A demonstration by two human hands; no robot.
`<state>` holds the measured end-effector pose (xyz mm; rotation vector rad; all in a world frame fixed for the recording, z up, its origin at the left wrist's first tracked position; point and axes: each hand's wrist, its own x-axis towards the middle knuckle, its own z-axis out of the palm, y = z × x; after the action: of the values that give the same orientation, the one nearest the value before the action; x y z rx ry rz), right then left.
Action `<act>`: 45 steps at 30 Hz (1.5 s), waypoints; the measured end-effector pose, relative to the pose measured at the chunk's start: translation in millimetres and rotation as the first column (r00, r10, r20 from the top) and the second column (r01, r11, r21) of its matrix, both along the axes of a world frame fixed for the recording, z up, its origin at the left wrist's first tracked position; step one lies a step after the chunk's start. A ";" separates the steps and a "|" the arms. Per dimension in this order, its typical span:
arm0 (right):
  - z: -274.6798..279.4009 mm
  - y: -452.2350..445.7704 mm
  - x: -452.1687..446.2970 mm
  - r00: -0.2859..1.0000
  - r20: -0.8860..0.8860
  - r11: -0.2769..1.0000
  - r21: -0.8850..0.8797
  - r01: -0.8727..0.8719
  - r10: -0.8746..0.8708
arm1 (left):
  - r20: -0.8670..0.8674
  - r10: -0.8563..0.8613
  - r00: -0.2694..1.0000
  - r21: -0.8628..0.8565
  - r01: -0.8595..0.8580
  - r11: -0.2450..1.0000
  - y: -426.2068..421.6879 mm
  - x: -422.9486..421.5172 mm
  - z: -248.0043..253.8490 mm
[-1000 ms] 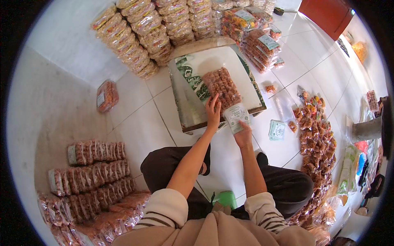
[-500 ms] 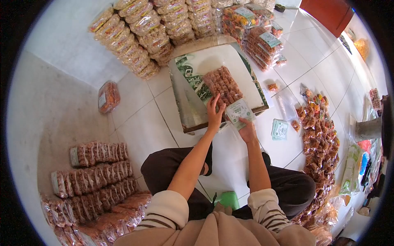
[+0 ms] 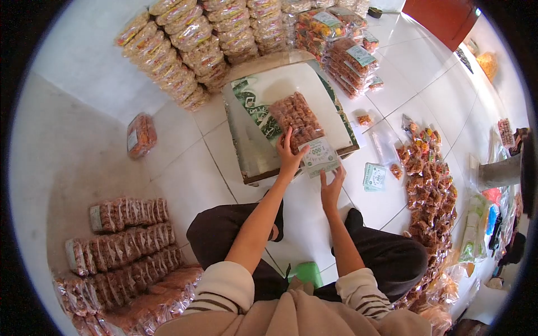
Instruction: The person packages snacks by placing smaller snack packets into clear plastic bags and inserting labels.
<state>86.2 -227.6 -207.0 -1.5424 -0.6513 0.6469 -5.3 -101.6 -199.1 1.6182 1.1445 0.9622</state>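
A clear plastic pack of brown snacks (image 3: 298, 120) lies on a low box-like stand with a white and green top (image 3: 249, 148). Across its near end is a printed label card (image 3: 319, 155) reading 1.000; whether the card is inside the plastic or over it I cannot tell. My left hand (image 3: 290, 158) grips the pack's near left corner, fingers along its side and thumb on the card's edge. At the card's near right edge, my right hand (image 3: 333, 189) holds on with thumb and fingertips. More label cards (image 3: 374, 177) lie on the floor to the right.
Stacked snack packs (image 3: 129, 246) stand at the lower left, with one single pack (image 3: 142, 135) by the wall. Tall stacks of pale packs (image 3: 185, 39) and more labelled packs (image 3: 353, 61) line the back. Small snack bags (image 3: 428, 196) form a long heap on the right.
My right hand has shifted from over the label card to its near edge, its thumb now off the card's face. The left thumb has come onto the card. The view has shifted slightly.
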 end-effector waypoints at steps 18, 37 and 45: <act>29.6 6.9 25.9 0.160 0.894 0.898 -0.380 -0.223 0.419 | -0.038 0.082 0.996 0.002 -0.082 0.997 -3.2 5.8 7.1; 42.2 87.5 42.0 -0.010 0.913 0.840 -0.379 -0.387 0.407 | -0.212 0.110 0.971 0.527 0.019 0.850 74.3 13.2 -7.9; 51.2 92.8 69.2 -0.429 0.810 0.728 -0.565 -0.389 0.399 | -0.256 0.127 0.958 0.557 0.039 0.830 77.7 12.8 -2.5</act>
<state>155.5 -134.7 -155.7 -1.4687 -2.7222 -0.4043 7.5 -23.8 -201.6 2.2707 1.1548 1.1995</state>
